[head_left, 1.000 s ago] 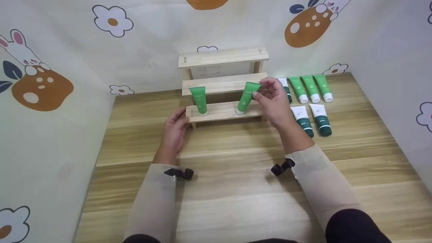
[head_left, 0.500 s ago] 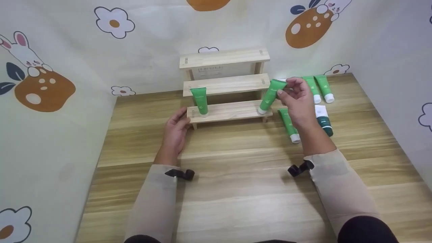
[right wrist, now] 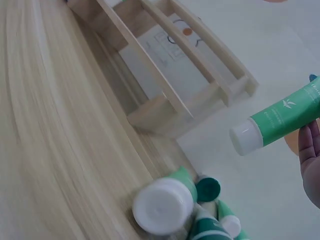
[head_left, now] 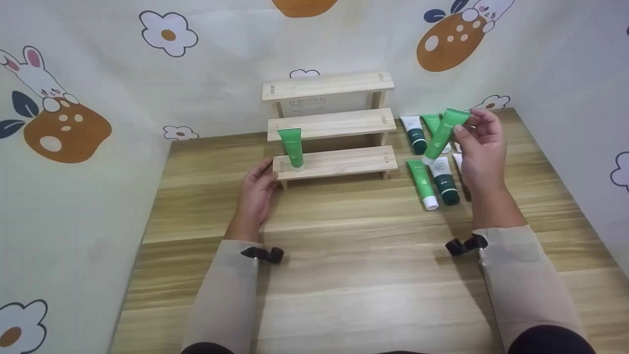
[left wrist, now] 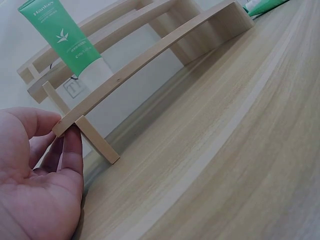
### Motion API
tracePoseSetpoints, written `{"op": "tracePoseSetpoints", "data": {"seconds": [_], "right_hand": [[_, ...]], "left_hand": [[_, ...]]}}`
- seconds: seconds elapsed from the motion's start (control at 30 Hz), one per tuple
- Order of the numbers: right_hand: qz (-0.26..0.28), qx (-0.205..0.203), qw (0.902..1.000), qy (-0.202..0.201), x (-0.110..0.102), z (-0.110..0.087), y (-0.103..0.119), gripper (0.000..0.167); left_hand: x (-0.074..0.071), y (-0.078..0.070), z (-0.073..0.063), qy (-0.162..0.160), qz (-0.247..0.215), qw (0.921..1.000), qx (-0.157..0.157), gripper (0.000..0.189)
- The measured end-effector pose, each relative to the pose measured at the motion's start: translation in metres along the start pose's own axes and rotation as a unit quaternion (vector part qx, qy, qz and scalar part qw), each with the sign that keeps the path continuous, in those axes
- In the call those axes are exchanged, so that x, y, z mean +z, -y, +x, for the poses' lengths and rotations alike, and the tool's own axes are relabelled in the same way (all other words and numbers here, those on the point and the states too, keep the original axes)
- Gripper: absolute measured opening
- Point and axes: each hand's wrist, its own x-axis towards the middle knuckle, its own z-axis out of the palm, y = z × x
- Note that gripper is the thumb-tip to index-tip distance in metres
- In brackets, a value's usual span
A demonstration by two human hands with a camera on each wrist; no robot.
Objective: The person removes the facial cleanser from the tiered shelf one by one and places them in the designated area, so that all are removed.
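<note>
My right hand [head_left: 484, 150] pinches a green tube with a white cap [head_left: 444, 135] near its flat top end. The tube slants cap-down and overlaps the tubes lying at the right in the head view. My left hand [head_left: 254, 192] grips the left end of the lowest step of a three-step wooden display rack [head_left: 344, 162]. In the left wrist view the thumb lies at the board's end and the fingers [left wrist: 71, 150] curl beneath it. Another green tube [head_left: 293, 149] stands upright on its white cap on that lowest step, close to the left hand.
Right of the rack lie a green tube [head_left: 421, 182], white-and-dark-green tubes [head_left: 444, 182] and, in the row behind, another white-and-dark-green tube [head_left: 414, 133] beside green ones. My right hand partly covers these rows. A patterned curtain [head_left: 221, 98] hangs behind the table [head_left: 344, 265].
My right hand has carried the green tube off the lowest step, rightward to above the lying tubes. The left hand has stayed at the rack's left end.
</note>
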Motion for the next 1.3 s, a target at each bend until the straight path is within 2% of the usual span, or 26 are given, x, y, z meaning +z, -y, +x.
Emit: {"op": "tracePoseSetpoints", "data": {"seconds": [0.1, 0.27, 0.47, 0.73, 1.1, 1.3], "right_hand": [[0.020, -0.011, 0.9996, -0.016, -0.010, 0.003, 0.004, 0.042], [0.045, -0.016, 0.9980, -0.042, -0.026, 0.009, 0.009, 0.042], [0.024, -0.011, 0.9974, -0.067, -0.043, 0.016, 0.009, 0.041], [-0.014, 0.031, 0.9929, -0.114, -0.069, 0.026, 0.011, 0.043], [-0.067, 0.092, 0.9842, -0.136, -0.098, 0.029, 0.015, 0.046], [-0.092, 0.142, 0.9762, -0.135, -0.109, 0.031, 0.011, 0.049]], "left_hand": [[-0.001, 0.001, 0.001, 0.003, 0.012, 0.9999, 0.002, 0.054], [0.000, 0.000, 0.000, 0.004, 0.004, 1.0000, 0.003, 0.054], [0.002, -0.001, -0.002, 0.000, -0.001, 1.0000, 0.003, 0.054], [0.002, 0.000, -0.001, -0.004, -0.007, 1.0000, 0.000, 0.054], [0.003, -0.002, -0.001, -0.003, 0.009, 0.9999, -0.005, 0.056], [0.003, -0.001, -0.002, -0.008, -0.008, 0.9999, -0.005, 0.056]]}}
